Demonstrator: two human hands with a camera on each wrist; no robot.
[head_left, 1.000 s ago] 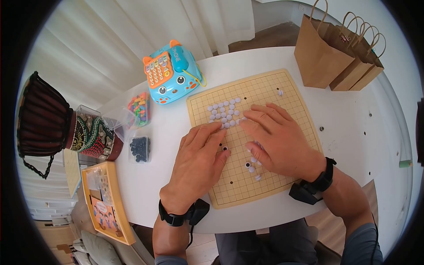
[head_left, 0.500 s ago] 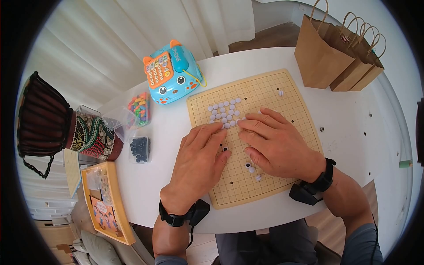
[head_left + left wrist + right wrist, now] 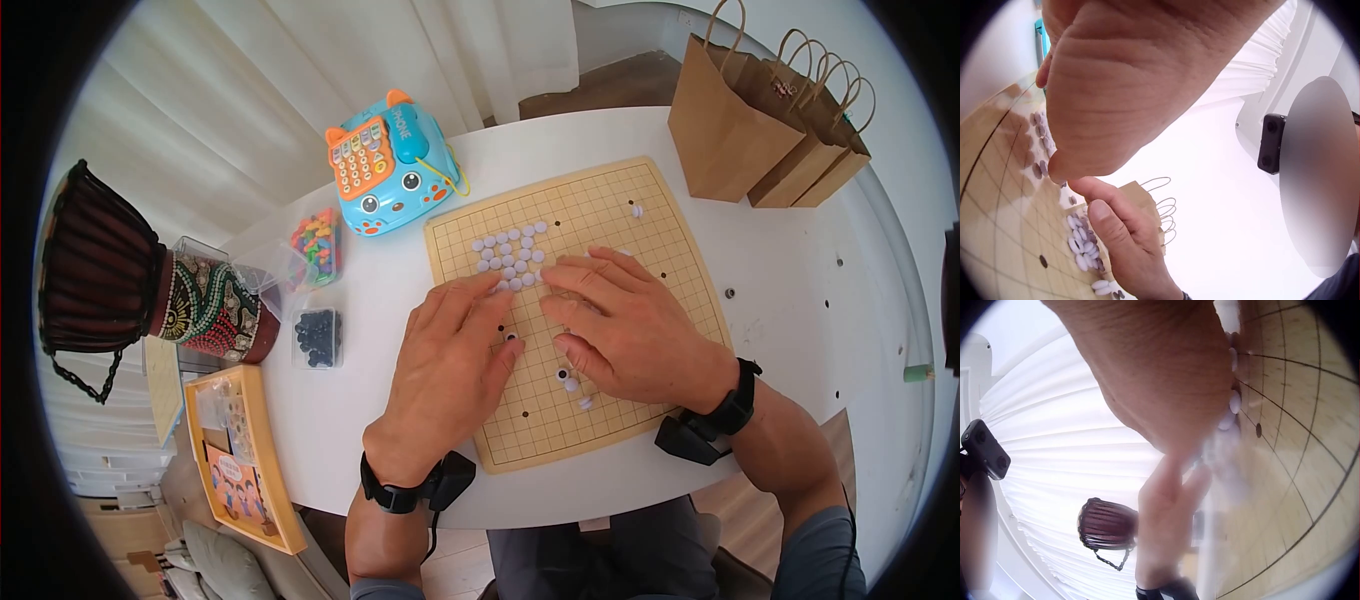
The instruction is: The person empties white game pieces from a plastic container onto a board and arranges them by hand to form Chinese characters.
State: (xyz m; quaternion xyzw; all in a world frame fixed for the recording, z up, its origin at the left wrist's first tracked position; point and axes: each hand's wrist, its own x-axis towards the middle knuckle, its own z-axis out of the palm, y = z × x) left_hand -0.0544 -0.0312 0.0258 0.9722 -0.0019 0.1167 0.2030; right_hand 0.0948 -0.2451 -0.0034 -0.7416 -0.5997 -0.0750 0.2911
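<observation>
White game stones (image 3: 515, 267) lie in a flat cluster on the gridded wooden board (image 3: 590, 210). My left hand (image 3: 440, 370) reaches in from the near side, its fingertips right at the cluster's lower edge. Opposite it, my right hand (image 3: 640, 335) arches over the board with relaxed fingers, the fingertips close to the cluster's right edge. In the left wrist view, a heap of white stones (image 3: 1085, 244) shows beside the right hand (image 3: 1129, 244); from above that hand hides it. Near the right thumb lie a dark piece ringed in white (image 3: 563, 374) and a few white stones (image 3: 585, 403).
A blue toy phone (image 3: 395, 180) stands behind the board. To the left are a box of coloured pieces (image 3: 317, 245), a box of black stones (image 3: 317, 338) and a drum (image 3: 215, 310). Paper bags (image 3: 730, 130) stand at the back right; two pale stones (image 3: 637, 211) lie at the board's far side.
The right hand's fingers have shifted slightly toward the person and its thumb a little left, covering stones that showed beside it. The left hand stays nearly in place.
</observation>
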